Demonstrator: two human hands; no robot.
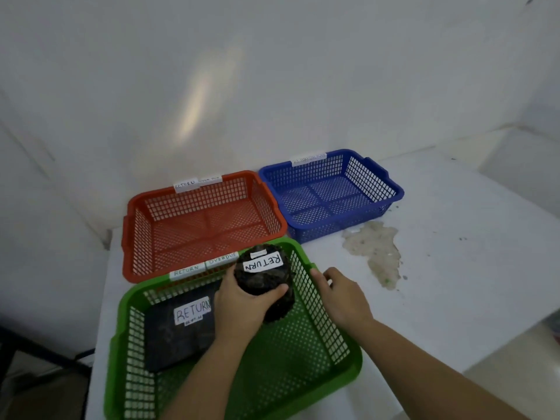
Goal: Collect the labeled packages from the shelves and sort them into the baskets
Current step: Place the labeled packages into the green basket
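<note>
A green basket (pixel 327 371) sits nearest me on the white table. A flat black package labeled RETURN (pixel 178 338) lies in its left half. My left hand (pixel 239 307) grips a rounded black package labeled RETURN (pixel 266 277) over the basket's far side. To the right, my right hand (pixel 342 295) rests on the green basket's right rim, fingers curled over the edge. Behind stand an orange basket (pixel 136 237) with RETURN and OVERDUE labels and a blue basket (pixel 391 189) with a white label; both hold nothing.
The white table (pixel 454 268) has a rough stained patch (pixel 375 253) right of the baskets. A white wall rises behind. A raised ledge stands at the far right. Dark floor and furniture show at the lower left.
</note>
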